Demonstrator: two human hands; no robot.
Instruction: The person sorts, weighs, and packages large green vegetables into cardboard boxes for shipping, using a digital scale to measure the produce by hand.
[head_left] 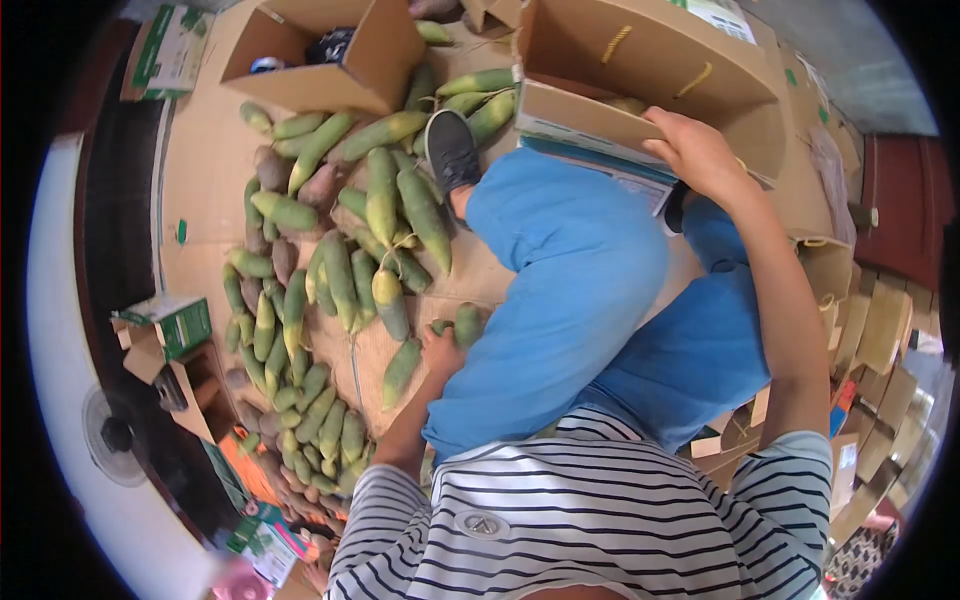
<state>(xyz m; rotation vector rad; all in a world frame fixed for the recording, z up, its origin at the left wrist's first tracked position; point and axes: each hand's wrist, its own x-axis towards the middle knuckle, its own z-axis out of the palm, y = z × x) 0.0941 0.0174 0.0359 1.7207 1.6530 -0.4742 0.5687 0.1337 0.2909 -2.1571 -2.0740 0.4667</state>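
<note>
Gripping a box [582,112] at upper right is the right hand [697,152]; mid-frame, the left hand [440,352] touches a green vegetable [441,326], whether closed I cannot tell.

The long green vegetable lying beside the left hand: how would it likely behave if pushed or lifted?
The green vegetable would probably roll sideways if nudged, being rounded and elongated on flat cardboard. It likely stays stiff when lifted, since its body looks plump and unwrinkled. That thick body hints at some heft, though weight cannot be seen.
</note>
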